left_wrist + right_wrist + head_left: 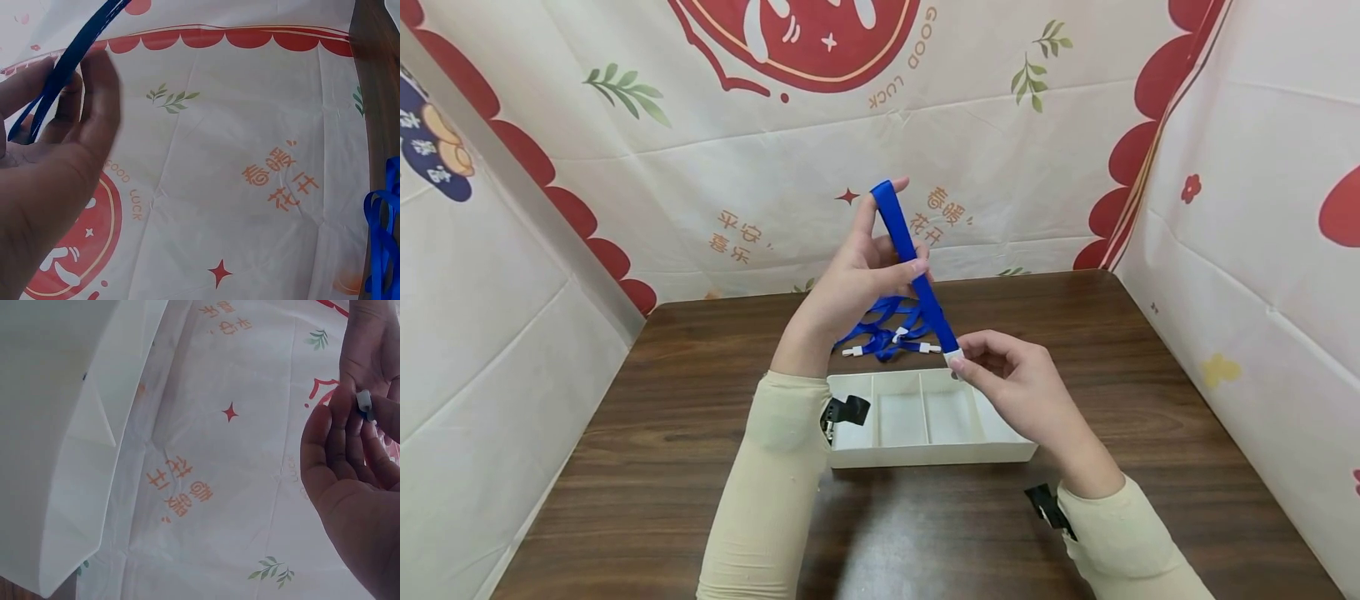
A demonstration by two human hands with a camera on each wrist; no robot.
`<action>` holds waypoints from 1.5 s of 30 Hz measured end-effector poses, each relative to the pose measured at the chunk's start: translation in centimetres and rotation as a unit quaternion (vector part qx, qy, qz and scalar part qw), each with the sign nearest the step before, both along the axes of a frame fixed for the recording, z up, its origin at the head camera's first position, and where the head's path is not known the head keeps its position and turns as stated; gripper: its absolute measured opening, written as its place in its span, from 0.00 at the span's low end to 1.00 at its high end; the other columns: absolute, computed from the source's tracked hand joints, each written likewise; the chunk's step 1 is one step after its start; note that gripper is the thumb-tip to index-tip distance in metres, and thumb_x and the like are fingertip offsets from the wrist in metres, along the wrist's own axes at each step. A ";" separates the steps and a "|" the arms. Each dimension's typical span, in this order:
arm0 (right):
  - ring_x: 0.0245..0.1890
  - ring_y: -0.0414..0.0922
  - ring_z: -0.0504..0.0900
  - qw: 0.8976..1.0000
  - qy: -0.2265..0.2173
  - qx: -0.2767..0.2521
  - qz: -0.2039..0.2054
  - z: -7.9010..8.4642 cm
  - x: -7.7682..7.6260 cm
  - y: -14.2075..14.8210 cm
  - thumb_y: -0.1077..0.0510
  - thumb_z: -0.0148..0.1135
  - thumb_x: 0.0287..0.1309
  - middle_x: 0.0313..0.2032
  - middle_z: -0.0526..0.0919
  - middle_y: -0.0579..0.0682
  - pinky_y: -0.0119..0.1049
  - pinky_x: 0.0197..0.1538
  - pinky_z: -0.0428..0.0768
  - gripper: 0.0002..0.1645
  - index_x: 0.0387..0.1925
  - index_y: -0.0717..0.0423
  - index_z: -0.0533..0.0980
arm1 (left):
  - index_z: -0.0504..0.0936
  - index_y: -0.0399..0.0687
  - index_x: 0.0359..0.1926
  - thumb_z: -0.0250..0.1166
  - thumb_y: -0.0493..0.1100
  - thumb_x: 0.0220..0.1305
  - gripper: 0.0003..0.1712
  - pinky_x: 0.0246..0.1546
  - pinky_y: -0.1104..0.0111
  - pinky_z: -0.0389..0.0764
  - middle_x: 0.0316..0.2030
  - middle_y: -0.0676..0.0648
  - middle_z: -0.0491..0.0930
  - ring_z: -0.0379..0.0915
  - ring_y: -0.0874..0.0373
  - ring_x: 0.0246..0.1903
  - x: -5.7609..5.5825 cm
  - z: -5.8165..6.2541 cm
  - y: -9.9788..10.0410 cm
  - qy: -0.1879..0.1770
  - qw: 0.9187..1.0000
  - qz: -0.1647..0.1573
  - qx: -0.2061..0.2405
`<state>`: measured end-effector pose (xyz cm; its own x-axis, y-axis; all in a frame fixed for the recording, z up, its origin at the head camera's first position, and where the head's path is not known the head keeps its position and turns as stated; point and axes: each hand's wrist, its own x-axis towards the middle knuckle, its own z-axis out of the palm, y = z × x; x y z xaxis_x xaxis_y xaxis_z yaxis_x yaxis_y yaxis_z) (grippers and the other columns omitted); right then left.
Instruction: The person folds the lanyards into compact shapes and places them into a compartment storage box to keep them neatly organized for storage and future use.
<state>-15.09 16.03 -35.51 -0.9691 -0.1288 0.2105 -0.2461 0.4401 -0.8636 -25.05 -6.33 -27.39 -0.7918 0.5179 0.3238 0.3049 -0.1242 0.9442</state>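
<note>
A blue lanyard (895, 223) is stretched slantwise between both hands, above the tray. My left hand (852, 275) holds its upper end, looped over the raised index finger, with the thumb pressing the strap lower down. In the left wrist view the doubled blue strap (74, 55) runs between thumb and fingers. My right hand (1030, 387) pinches the white clip end (952, 357) between thumb and forefinger. From the right wrist, that white piece (364, 400) shows at the fingertips, its metal part mostly hidden.
Behind the hands, more blue lanyards (883, 343) with white clips lie heaped on the brown wooden table (700, 400). A cream divided tray (925, 455) stands in front of the heap, beneath my hands. Printed cloth walls (820, 142) enclose the table at the back and sides.
</note>
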 end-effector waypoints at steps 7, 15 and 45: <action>0.40 0.47 0.85 1.000 0.018 0.004 -0.012 -0.5 0.0 -0.2 0.54 0.70 0.71 0.42 0.90 0.53 0.31 0.45 0.84 0.13 0.53 0.53 0.86 | 0.54 0.89 0.79 0.69 0.29 0.68 0.57 0.54 0.48 0.89 0.40 0.38 0.84 0.89 0.38 0.45 0.1 -0.2 0.1 -0.024 1.000 0.009 -0.010; 0.43 0.47 0.87 0.999 0.033 0.016 -0.019 -0.9 -0.1 -0.2 0.55 0.70 0.71 0.42 0.90 0.52 0.28 0.49 0.84 0.13 0.53 0.54 0.86 | 0.52 0.91 0.79 0.69 0.31 0.70 0.58 0.51 0.51 0.89 0.37 0.40 0.84 0.88 0.45 0.40 0.0 -0.5 0.3 -0.001 0.999 0.020 -0.041; 0.43 0.45 0.84 0.998 0.039 0.021 -0.034 -1.5 -0.1 0.1 0.55 0.70 0.71 0.43 0.90 0.51 0.27 0.51 0.82 0.12 0.52 0.53 0.86 | 0.51 0.94 0.79 0.70 0.33 0.70 0.58 0.40 0.59 0.85 0.34 0.37 0.85 0.88 0.43 0.37 0.2 -0.7 0.3 0.025 0.997 0.013 -0.065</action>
<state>-15.22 16.12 -36.96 -0.9568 -0.0739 0.2811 -0.2801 0.4928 -0.8238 -24.85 -6.07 -28.08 -0.7901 0.5380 0.2939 0.3527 0.0069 0.9357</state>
